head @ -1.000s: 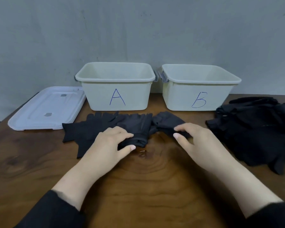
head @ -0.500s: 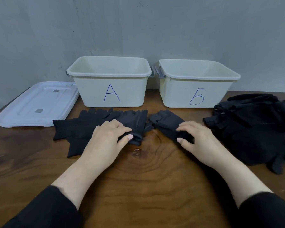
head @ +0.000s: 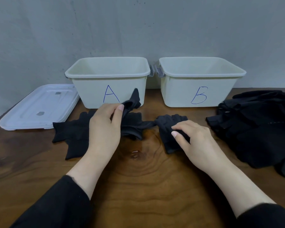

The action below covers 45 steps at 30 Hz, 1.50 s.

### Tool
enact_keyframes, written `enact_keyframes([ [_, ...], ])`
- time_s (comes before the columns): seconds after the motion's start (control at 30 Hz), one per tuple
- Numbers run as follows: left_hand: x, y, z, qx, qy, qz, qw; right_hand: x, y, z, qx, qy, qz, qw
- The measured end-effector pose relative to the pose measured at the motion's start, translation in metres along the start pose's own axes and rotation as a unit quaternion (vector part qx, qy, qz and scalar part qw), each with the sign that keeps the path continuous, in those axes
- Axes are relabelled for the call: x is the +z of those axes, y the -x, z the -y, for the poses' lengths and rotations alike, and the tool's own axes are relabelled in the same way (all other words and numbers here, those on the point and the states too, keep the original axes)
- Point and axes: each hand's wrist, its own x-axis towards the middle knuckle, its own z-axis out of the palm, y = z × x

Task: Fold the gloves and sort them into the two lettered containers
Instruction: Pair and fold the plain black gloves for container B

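Note:
Two cream tubs stand at the back of the wooden table, container A (head: 92, 94) on the left and container B (head: 176, 94) on the right. Both look empty inside. In front of A lies a black glove (head: 69, 134) spread flat, partly under my left hand (head: 104, 127). That hand pinches the edge of a dark glove (head: 133, 102) and lifts it off the table in front of A. My right hand (head: 192, 142) holds down a folded dark glove (head: 169, 122) with its thumb and fingers curled on the fabric.
A heap of black gloves (head: 257, 125) lies at the right edge of the table. A white plastic lid (head: 38, 107) lies flat to the left of container A. A grey wall rises right behind the tubs.
My left hand has raised the glove edge up and away toward container A. My right hand stays on the folded glove. The camera has tilted slightly.

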Motion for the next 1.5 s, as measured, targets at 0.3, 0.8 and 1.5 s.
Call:
enact_keyframes([
  [0.3, 0.028, 0.023, -0.037, 0.139, 0.002, 0.045, 0.989, -0.005, 0.0, 0.036, 0.081, -0.324, -0.028, 0.942],
  [0.8, 0.029, 0.032, -0.003, 0.049, -0.136, 0.268, 0.952, -0.005, -0.008, 0.039, 0.201, -0.439, -0.167, 0.86],
  [1.5, 0.038, 0.04, -0.007, 0.213, -0.129, 0.32, 0.914, -0.015, 0.004, -0.001, -0.005, 0.091, 0.147, 0.985],
])
